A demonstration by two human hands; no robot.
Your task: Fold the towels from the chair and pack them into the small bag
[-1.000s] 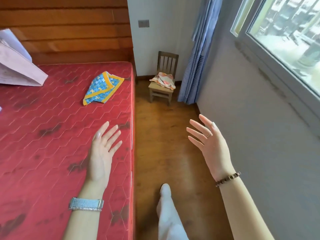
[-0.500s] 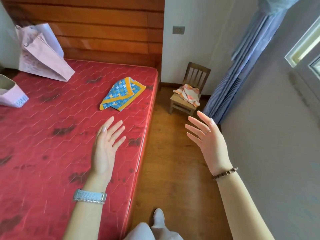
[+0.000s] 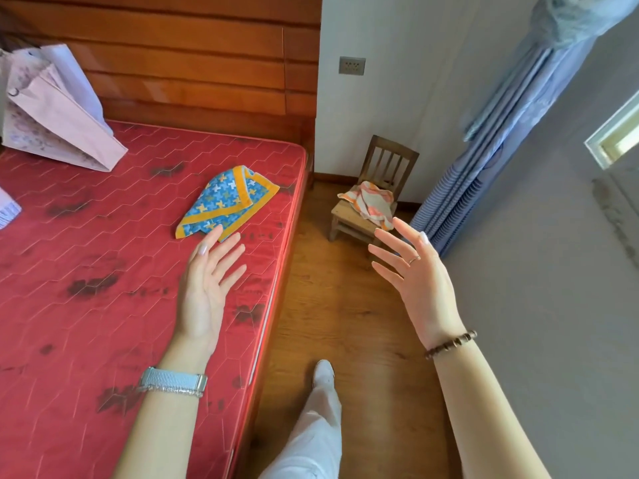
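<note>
**A:** Where does the work lie from the hands?

**B:** The folded blue-and-yellow patterned towel [image 3: 226, 205] lies on the red quilted bed [image 3: 86, 271], straight ahead of the left hand [image 3: 207, 288]. The hand's longest fingertip meets the towel's near corner in the picture, but I cannot tell whether it touches. The towel's long axis runs from that corner away and to the right.

**A:** And the right hand?

**B:** The right hand [image 3: 415, 281] is over the floor, well apart from that towel. Just beyond its fingertips is the small wooden chair [image 3: 390, 160], with a crumpled orange-and-white striped towel [image 3: 368, 202] on the seat. Both hands are empty, with fingers straight and spread.

**A:** So which hand is nearer?

**B:** The left is nearer the blue towel and the right is nearer the chair. I'd judge the blue one comes first.

**A:** And the bags?

**B:** A large pink paper bag [image 3: 52, 122] is far ahead and to the left of the left hand. Only a corner of a pale bag [image 3: 7, 210] shows at the frame's edge, which I take to be the small one.

**A:** What has changed?

**B:** Half a second ago the left fingertips were well short of the blue towel, and now they reach its edge. The right hand keeps its spread pose.
</note>
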